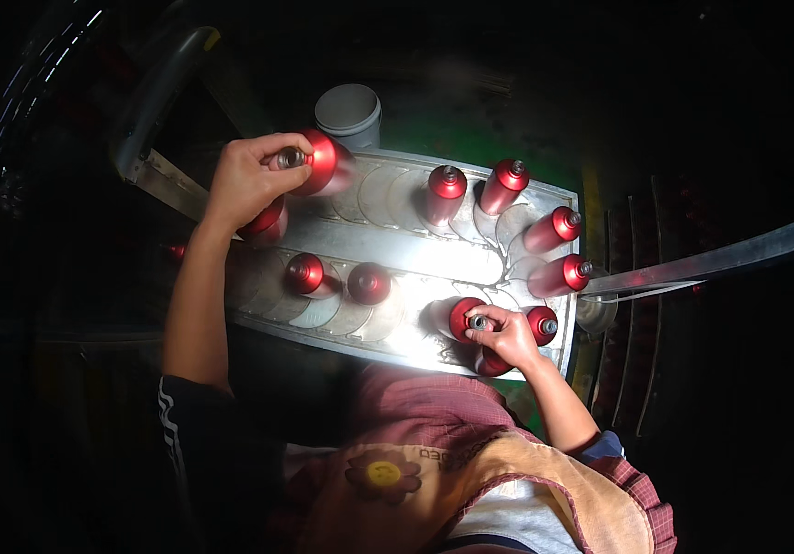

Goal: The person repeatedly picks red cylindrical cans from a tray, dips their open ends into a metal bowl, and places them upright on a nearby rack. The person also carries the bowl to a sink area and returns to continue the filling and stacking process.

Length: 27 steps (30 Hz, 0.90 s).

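With thumb and fingers, my left hand pinches the neck of a shiny red metal bottle at the far left of a slat-chain conveyor. My right hand is closed on the neck of another red bottle at the near right side. Right beside this hand are a red bottle and one partly hidden below it. Under my left wrist, another red bottle is partly covered. Whether the two held bottles touch the conveyor, I cannot tell.
Several red bottles, including one at the far side, stand round the conveyor's curved right end. Two more, one of them blurred, are on the near lane. A white bucket stands beyond the conveyor. A metal strip extends rightward. Surroundings are dark.
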### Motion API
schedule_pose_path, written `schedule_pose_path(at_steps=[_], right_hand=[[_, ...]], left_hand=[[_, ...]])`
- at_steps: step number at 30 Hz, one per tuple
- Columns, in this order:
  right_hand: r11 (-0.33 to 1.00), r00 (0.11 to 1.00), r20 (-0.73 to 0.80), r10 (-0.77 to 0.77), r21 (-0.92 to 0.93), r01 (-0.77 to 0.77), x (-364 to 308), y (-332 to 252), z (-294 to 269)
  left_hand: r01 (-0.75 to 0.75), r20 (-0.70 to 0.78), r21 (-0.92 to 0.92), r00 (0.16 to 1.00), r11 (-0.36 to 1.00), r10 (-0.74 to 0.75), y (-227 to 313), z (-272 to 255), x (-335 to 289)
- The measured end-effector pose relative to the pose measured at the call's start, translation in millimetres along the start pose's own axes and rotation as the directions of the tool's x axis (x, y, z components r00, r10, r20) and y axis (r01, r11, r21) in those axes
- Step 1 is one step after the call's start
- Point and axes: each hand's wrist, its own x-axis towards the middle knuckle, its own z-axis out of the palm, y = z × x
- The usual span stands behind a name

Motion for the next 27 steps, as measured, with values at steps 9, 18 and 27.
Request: schedule_pose_path(at_steps=[9, 18, 27], right_hand=[[0.995, 0.977, -0.191, 0.098, 0.033, -0.094, -3.7, 52.8, -53.0], [0.905, 0.953, -0.178, 0.244, 0.396, -0.157, -52.6, 145.8, -127.9], [0.993, 0.976, -0.182, 0.116, 0.044, -0.110, -125.6, 209.7, -247.2]], left_hand=[[0.111, 0.366, 0.111, 0.919, 0.988, -0.144, -108.9, 148.8, 121.4], [0.196, 0.010, -0.207, 0.980, 0.959, -0.198, -135.0, 157.8, 132.3], [-0.204, -0.533, -0.159, 0.841, 0.966, 0.090, -63.4, 198.1, 118.2]])
